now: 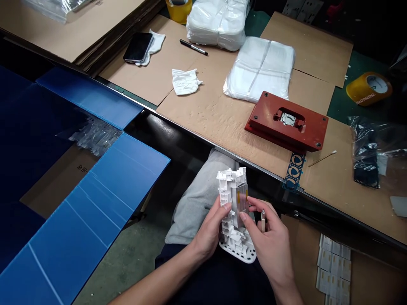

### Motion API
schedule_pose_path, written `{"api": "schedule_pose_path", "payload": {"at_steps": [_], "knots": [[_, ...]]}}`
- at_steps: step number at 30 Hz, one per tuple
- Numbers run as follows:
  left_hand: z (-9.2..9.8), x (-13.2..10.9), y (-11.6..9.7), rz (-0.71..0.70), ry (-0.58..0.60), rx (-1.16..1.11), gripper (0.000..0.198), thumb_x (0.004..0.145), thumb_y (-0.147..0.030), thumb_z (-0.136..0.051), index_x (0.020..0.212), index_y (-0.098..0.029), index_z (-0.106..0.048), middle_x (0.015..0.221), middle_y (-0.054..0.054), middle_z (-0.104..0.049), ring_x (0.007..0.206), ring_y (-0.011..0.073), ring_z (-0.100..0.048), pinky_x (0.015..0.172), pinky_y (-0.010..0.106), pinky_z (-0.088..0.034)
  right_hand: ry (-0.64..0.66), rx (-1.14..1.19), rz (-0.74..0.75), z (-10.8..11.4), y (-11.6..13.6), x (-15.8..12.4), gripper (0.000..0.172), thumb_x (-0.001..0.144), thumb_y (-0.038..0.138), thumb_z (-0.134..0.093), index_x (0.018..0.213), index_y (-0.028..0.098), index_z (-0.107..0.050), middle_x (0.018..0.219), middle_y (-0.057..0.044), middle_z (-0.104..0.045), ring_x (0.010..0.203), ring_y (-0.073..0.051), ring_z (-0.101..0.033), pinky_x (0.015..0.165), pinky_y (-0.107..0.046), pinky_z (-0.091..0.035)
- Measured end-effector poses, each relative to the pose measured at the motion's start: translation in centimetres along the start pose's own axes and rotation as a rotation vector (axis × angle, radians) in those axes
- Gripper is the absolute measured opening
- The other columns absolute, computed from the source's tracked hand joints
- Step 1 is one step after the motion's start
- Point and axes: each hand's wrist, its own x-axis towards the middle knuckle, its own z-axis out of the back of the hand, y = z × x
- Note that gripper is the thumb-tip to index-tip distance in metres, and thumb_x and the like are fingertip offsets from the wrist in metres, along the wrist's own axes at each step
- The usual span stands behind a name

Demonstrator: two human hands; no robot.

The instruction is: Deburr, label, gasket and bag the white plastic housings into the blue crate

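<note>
Above my lap, my left hand (212, 226) is closed around the side of a white plastic housing (226, 192), which stands roughly upright with its rounded, slotted end down. Set against the housing is a silver ribbed metal block (237, 207), apparently a heat sink, with two yellow strips on its face. The thumb and index finger of my right hand (270, 235) pinch this block. A small slim metal-coloured tool (263, 220) is tucked among the right fingers; its kind is not clear. My fingers hide part of the block and the housing.
On the cardboard-covered bench lie a red fixture (289, 120), blue fan-patterned pieces (294, 169), a cotton swab (322, 159), bagged stacks (260, 70), a phone (138, 47) and tape (369, 89). A blue box (127, 178) stands left. Similar metal blocks (333, 269) lie lower right.
</note>
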Motion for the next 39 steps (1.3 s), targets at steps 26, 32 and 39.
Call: {"api": "schedule_pose_path", "payload": {"at_steps": [26, 32, 39], "knots": [[-0.2, 0.0, -0.4, 0.244, -0.024, -0.306, 0.049, 0.096, -0.042, -0.046, 0.122, -0.006, -0.067, 0.102, 0.016, -0.077, 0.107, 0.034, -0.07, 0.1, 0.047, -0.05, 0.276, 0.591, -0.3, 1.7, -1.8, 2.6, 0.062, 0.075, 0.041, -0.084, 0.128, 0.02, -0.059, 0.122, -0.011, -0.067, 0.098, -0.025, -0.067, 0.078, -0.034, -0.059], [0.1, 0.0, -0.3, 0.242, 0.036, -0.31, 0.052, 0.095, -0.044, -0.046, 0.127, -0.005, -0.064, 0.104, 0.018, -0.077, 0.105, 0.0347, -0.071, 0.099, 0.048, -0.051, 0.363, 0.718, -0.397, 0.8, -2.4, 2.2, 0.067, 0.071, 0.049, -0.085, 0.126, 0.022, -0.057, 0.115, -0.012, -0.072, 0.096, -0.03, -0.071, 0.075, -0.04, -0.06], [0.3, 0.0, -0.3, 0.236, 0.057, -0.285, 0.053, 0.094, -0.045, -0.051, 0.127, -0.006, -0.064, 0.102, 0.018, -0.078, 0.102, 0.0345, -0.072, 0.099, 0.049, -0.051, 0.389, 0.66, -0.385, 0.5, -2.5, 2.3, 0.067, 0.066, 0.061, -0.084, 0.115, 0.023, -0.06, 0.097, -0.01, -0.075, 0.099, -0.035, -0.07, 0.076, -0.045, -0.06]]}}
